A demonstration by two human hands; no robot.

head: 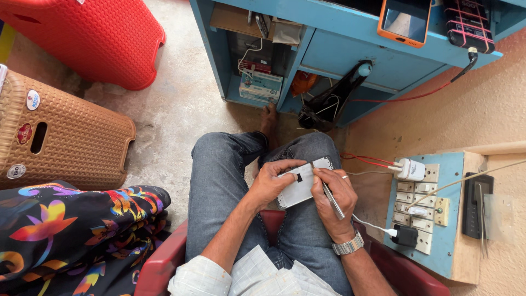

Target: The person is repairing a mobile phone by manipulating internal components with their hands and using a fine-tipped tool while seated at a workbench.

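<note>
The left hand [272, 181] clamps the near-left edge of a flat grey plate [299, 185] held over the person's lap, fingers curled around it. The right hand [335, 200] closes on a slim metal tool [330, 196], its tip touching the plate's far edge. Right of the knees, a blue switchboard [442, 219] carries a white plug [411, 169]

A bare concrete floor [181, 109] carries a blue desk [350, 38]; left of it stand red [98, 38] and brown plastic stools [60, 137] (both woven-patterned)
</note>
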